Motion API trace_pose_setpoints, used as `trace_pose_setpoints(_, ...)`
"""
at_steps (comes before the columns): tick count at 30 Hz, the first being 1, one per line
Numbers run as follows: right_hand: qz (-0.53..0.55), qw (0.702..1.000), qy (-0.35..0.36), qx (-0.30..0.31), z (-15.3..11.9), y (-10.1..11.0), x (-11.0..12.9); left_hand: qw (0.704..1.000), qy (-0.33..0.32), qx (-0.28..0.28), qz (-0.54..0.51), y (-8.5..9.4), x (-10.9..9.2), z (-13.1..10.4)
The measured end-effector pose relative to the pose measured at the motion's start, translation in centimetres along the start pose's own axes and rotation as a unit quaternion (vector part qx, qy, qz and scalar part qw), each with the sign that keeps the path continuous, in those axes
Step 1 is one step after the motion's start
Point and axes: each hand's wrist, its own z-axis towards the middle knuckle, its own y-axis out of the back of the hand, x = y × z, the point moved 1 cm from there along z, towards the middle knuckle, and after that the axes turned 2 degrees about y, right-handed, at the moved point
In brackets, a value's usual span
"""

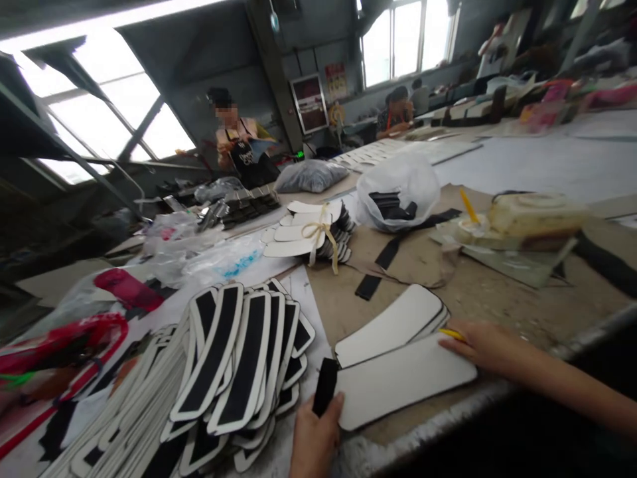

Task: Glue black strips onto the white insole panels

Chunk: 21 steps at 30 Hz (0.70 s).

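At the bottom, my left hand (317, 435) is closed on a short black strip (326, 385), its thumb by the left end of a white curved panel (403, 382). My right hand (480, 345) is closed on a thin yellow tool (452, 334) at that panel's upper right edge; whether it is a brush or a pen I cannot tell. Behind the panel lies a small stack of similar white panels (393, 322). To the left, a large spread pile of white-edged panels (239, 365) shows black strips along their middles.
A pale glue-stained container (537, 216) and another yellow stick (468, 206) stand at right. Further back are a tied panel bundle (303, 229) and a plastic bag (398, 186) of black pieces. The table edge (428, 425) runs close in front. Other people work behind.
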Motion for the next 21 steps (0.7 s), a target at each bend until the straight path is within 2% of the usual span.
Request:
trace_pose_setpoints(3, -0.067, 0.995, 0.011, 0.067, 0.4, 0.9, 0.9, 1.000, 0.011, 0.002, -0.009, -0.3, 0.8, 0.6)
trace_pose_setpoints(7, -0.113, 0.989, 0.028, 0.092, 0.3, 1.4, 1.5, 1.000, 0.012, -0.009, -0.019, -0.3, 1.0, 0.7)
trace_pose_setpoints(14, -0.195, 0.978, 0.027, 0.074, 2.0, 2.0, 2.4, 0.999, 0.022, -0.022, -0.036, -1.3, 1.2, 1.8)
trace_pose_setpoints(18, -0.200, 0.977, 0.024, 0.065, 4.2, 2.2, 2.9, 0.998, 0.011, -0.052, -0.036, -1.8, 0.8, 3.4)
trace_pose_setpoints(21, -0.202, 0.978, 0.020, 0.050, 4.9, 2.7, 3.4, 0.997, 0.000, -0.064, -0.034, -1.9, 0.5, 3.6)
